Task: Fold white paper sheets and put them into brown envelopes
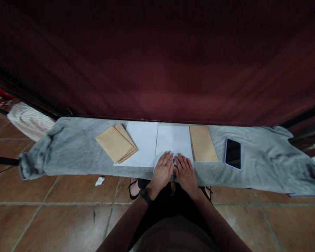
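Note:
My left hand (pixel 163 168) lies flat on the near edge of a white sheet of paper (pixel 172 138), fingers stretched out. Beside it, my right hand (pixel 183 169) rests flat on the same sheet, its fingers pointing away from me. Neither hand grips anything. Another white sheet (pixel 144 143) adjoins on the left, partly covered by several fanned brown envelopes (pixel 115 144). To the right of the sheet under my hands sits one more brown envelope or small stack (pixel 203 144).
A grey cloth (pixel 76 147) covers the narrow surface. A phone with a purple edge (pixel 233 154) lies at the right. Dark red fabric (pixel 157 77) rises behind. Below is a tiled floor (pixel 76 217) with a white scrap (pixel 100 181) on it.

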A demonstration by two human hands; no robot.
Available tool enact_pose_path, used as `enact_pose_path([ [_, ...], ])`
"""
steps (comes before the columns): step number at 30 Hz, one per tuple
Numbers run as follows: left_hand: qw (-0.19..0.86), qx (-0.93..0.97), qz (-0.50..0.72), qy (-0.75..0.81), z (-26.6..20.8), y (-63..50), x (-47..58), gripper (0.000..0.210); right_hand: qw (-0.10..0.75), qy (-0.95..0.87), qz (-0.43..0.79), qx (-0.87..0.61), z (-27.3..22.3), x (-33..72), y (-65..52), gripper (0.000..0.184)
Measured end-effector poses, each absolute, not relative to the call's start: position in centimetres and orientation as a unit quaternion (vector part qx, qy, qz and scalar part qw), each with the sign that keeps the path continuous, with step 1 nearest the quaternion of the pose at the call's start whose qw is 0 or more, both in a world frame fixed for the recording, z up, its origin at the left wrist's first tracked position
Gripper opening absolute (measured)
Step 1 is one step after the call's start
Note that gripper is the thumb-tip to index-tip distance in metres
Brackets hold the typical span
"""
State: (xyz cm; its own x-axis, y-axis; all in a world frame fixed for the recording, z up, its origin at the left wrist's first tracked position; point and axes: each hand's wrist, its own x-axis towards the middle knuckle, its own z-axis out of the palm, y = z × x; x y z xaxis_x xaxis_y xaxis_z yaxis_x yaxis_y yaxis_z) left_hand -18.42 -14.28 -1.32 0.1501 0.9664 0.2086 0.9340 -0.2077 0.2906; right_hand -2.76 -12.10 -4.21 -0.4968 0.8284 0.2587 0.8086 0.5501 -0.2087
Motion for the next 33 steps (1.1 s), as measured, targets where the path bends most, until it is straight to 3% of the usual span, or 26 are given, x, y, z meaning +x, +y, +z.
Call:
enact_pose_path([
  [8, 0.055, 0.747, 0.144, 0.647, -2.9, -9.7, -16.6, 0.060, 0.139, -0.873, 0.021, -0.468, -4.2, -2.6, -12.3, 0.049],
  [15, 0.007, 0.711, 0.157, 0.685, -4.3, -10.4, -18.2, 0.063, 0.188, -0.827, 0.021, -0.529, -4.7, -2.1, -12.1, 0.057],
  [22, -0.006, 0.667, 0.178, 0.723, -4.4, -11.4, -18.3, 0.063, 0.186, -0.807, 0.014, -0.560, -5.0, -0.8, -13.0, 0.060],
  [30, -0.005, 0.681, 0.186, 0.709, -3.6, -8.4, -17.7, 0.061, 0.231, -0.829, 0.095, -0.501, -3.1, -3.7, -7.6, 0.056],
  [33, 0.014, 0.724, 0.176, 0.667, -3.8, -5.9, -18.1, 0.062, 0.209, -0.841, 0.117, -0.484, -2.8, -6.0, -4.0, 0.055],
])
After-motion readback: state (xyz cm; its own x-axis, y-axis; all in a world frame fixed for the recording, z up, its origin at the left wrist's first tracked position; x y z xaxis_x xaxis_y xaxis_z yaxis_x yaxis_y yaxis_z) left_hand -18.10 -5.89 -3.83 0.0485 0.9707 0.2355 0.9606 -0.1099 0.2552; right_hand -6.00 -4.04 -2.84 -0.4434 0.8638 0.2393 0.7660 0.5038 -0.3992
